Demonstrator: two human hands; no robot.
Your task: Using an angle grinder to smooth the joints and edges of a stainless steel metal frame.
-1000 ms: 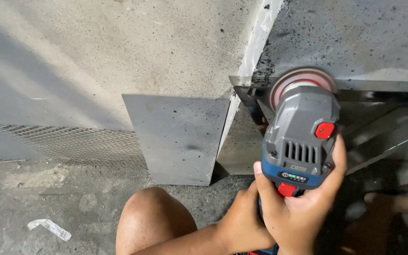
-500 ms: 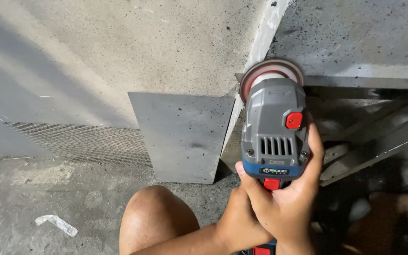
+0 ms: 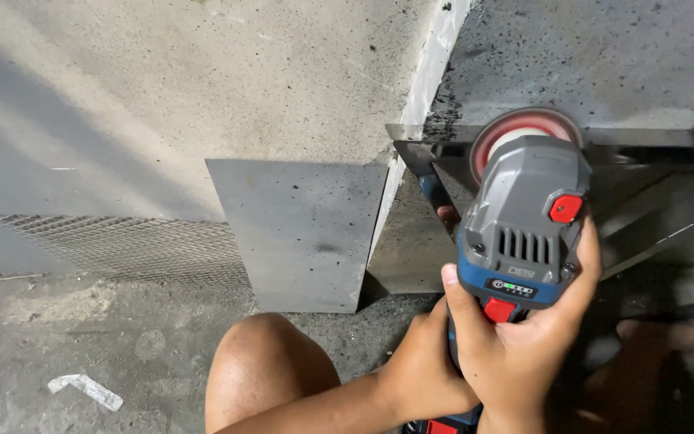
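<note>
A grey and blue cordless angle grinder (image 3: 524,217) with red buttons points away from me, its reddish disc (image 3: 524,133) at the top edge of a shiny metal sheet (image 3: 411,241) leaning on the wall. My right hand (image 3: 516,354) wraps the grinder's body from below. My left hand (image 3: 419,362) grips the handle lower down, partly hidden behind the right hand. A flat grey metal plate (image 3: 299,233) leans against the concrete wall just left of the sheet.
My bare knee (image 3: 263,370) is in the foreground. A strip of wire mesh (image 3: 122,245) runs along the wall base at left. White debris (image 3: 86,390) lies on the concrete floor. Angled metal bars (image 3: 660,217) and a foot (image 3: 668,337) show at right.
The grinder swung left half a second ago, then back right; its disc again sits over the shiny sheet's top edge. Both hands kept their grip.
</note>
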